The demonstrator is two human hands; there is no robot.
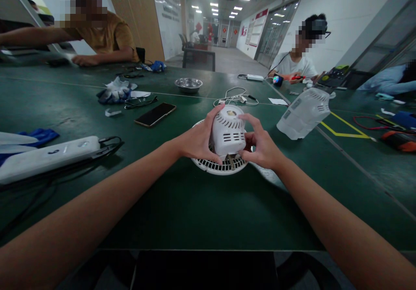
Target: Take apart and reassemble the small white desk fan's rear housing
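A white slotted motor housing (229,135) stands on a round white fan grille (211,166) on the green table in front of me. My left hand (203,139) is wrapped round the housing's left side, thumb low at the front and fingers near the top. On the right side, my right hand (261,146) grips it too, its index finger at the upper edge and its thumb near the lower front. A small brownish part (231,162) shows at the housing's lower front, its kind unclear. Part of the grille is hidden behind the hands and housing.
A phone (156,114), a white-and-blue glove (116,91) and a long white device (52,158) lie to the left. Behind are a metal bowl (188,85) and a cable (236,97). A translucent white plastic casing (303,113) stands right. Other people sit across the table.
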